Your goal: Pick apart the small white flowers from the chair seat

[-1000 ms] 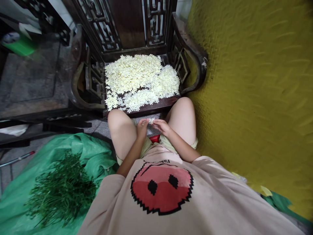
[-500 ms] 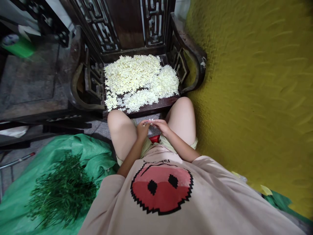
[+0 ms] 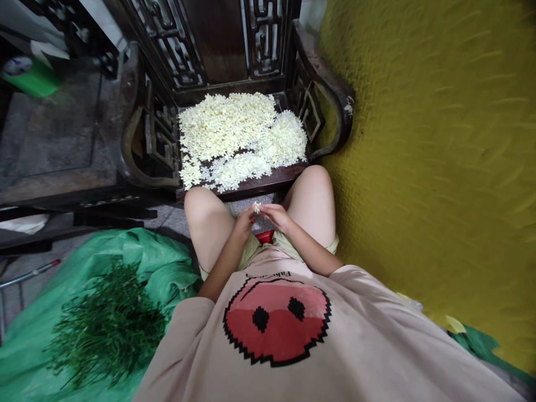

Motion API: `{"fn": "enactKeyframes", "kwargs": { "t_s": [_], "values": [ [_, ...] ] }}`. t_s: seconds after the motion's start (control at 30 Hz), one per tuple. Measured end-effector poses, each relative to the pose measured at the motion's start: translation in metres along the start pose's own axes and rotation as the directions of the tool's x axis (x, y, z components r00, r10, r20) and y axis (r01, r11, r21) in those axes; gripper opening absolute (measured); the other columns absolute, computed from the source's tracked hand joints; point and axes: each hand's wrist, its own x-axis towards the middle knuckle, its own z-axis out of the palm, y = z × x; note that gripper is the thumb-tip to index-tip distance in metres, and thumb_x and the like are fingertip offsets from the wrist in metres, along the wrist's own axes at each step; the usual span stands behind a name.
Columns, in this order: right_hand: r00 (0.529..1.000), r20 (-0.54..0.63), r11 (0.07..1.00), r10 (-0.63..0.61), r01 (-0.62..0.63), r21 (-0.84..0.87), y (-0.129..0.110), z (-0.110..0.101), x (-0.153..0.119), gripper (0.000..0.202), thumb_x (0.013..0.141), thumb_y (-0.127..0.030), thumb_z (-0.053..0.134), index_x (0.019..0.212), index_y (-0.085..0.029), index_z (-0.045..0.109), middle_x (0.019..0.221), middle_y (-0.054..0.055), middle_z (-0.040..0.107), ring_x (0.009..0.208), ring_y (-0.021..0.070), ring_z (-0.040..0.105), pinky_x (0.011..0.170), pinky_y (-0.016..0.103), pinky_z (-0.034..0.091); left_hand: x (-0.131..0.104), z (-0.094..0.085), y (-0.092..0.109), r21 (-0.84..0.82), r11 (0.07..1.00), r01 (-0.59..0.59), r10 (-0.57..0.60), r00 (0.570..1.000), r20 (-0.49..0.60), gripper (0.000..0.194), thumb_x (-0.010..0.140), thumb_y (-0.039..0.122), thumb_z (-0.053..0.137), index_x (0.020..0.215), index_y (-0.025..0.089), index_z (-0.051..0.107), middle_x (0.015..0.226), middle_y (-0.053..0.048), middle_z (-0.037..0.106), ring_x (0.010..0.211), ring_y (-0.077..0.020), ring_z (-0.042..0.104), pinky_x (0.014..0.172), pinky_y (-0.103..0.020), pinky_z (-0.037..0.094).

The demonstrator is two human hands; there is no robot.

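Left hand and right hand nearly meet between the person's knees, fingers bent in around a small pale blossom at the fingertips; looks like both pinch it, though it's too small to be sure. Just beyond the hands, heaped white flowers cover much of the dark wooden chair's seat; out past the left hand, green stems lie on a green sheet, and a yellow textured surface rises beyond the right hand.

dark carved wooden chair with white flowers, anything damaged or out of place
The curved dark wooden armrest on the right has a pale, possibly chipped patch that breaks its finish. Some small white flowers straggle near the seat's front edge.
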Motion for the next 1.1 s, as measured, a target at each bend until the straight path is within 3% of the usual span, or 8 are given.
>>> {"fn": "enactKeyframes", "kwargs": {
  "t_s": [0.17,0.4,0.57,0.7,0.87,1.0,1.1],
  "values": [
    [1.0,-0.002,0.999,-0.028,0.028,-0.035,0.003,-0.002,0.002,0.02,0.054,-0.024,0.081,0.067,-0.014,0.07,0.066,0.003,0.068,0.063,0.0108,0.061,0.07,0.024,0.049,-0.002,0.001,0.001,-0.055,0.998,0.029,-0.028,0.999,0.02,0.03,0.063,0.031,0.074,0.061,0.015,0.049,0.047,0.007,0.035,0.041,-0.0035,0.026,0.043,-0.022,0.017],
    [0.993,-0.114,1.0,0.023,-0.025,-0.017,0.004,-0.003,0.004,0.011,0.061,-0.014,0.076,0.065,-0.014,0.066,0.061,0.001,0.066,0.06,0.0098,0.062,0.069,0.023,0.05,0.0,0.001,0.005,-0.211,0.976,-0.052,0.028,0.993,-0.111,0.033,0.067,0.03,0.072,0.061,0.017,0.042,0.046,0.009,0.028,0.039,-0.0032,0.023,0.043,-0.022,0.019],
    [0.979,-0.172,0.991,0.11,-0.121,-0.053,-0.008,-0.002,0.012,0.01,0.065,-0.009,0.072,0.066,-0.013,0.063,0.062,0.003,0.066,0.061,0.0115,0.063,0.064,0.023,0.052,0.005,-0.004,-0.002,-0.165,0.986,-0.039,0.003,0.977,-0.215,0.034,0.065,0.032,0.072,0.061,0.017,0.042,0.045,0.009,0.028,0.04,-0.0034,0.023,0.043,-0.023,0.016],
    [0.988,-0.148,0.986,-0.044,0.019,-0.164,-0.043,0.011,0.048,0.013,0.064,-0.007,0.072,0.066,-0.013,0.061,0.061,0.002,0.065,0.06,0.0113,0.062,0.062,0.023,0.052,0.006,-0.006,-0.009,-0.066,0.998,-0.011,-0.001,0.986,-0.169,0.033,0.061,0.034,0.072,0.062,0.017,0.044,0.047,0.009,0.031,0.04,-0.0029,0.025,0.043,-0.023,0.014],
    [0.96,-0.163,0.947,-0.227,0.18,-0.265,-0.09,0.038,0.113,0.01,0.07,-0.006,0.062,0.066,-0.014,0.058,0.055,-0.002,0.06,0.058,0.0086,0.06,0.061,0.02,0.049,0.002,-0.007,-0.011,-0.012,1.0,0.012,-0.014,0.986,-0.168,0.036,0.057,0.036,0.072,0.06,0.017,0.041,0.046,0.01,0.029,0.04,-0.0024,0.024,0.043,-0.022,0.013],
    [0.926,-0.208,0.911,-0.314,0.232,-0.34,-0.106,0.043,0.145,0.011,0.068,-0.007,0.063,0.065,-0.015,0.056,0.059,-0.002,0.059,0.059,0.0084,0.06,0.061,0.02,0.048,-0.002,-0.005,-0.009,-0.017,0.999,0.034,-0.036,0.985,-0.169,0.037,0.053,0.038,0.073,0.063,0.017,0.045,0.046,0.01,0.03,0.041,-0.0028,0.026,0.044,-0.021,0.015],
    [0.927,-0.145,0.891,-0.345,0.275,-0.361,-0.107,0.034,0.155,0.014,0.063,-0.012,0.069,0.066,-0.015,0.056,0.066,-0.002,0.061,0.064,0.0097,0.06,0.065,0.024,0.049,-0.003,-0.002,-0.01,-0.006,0.998,0.054,-0.055,0.983,-0.173,0.039,0.049,0.039,0.075,0.062,0.016,0.046,0.046,0.01,0.03,0.042,-0.0027,0.025,0.044,-0.02,0.016]
  ]
}}
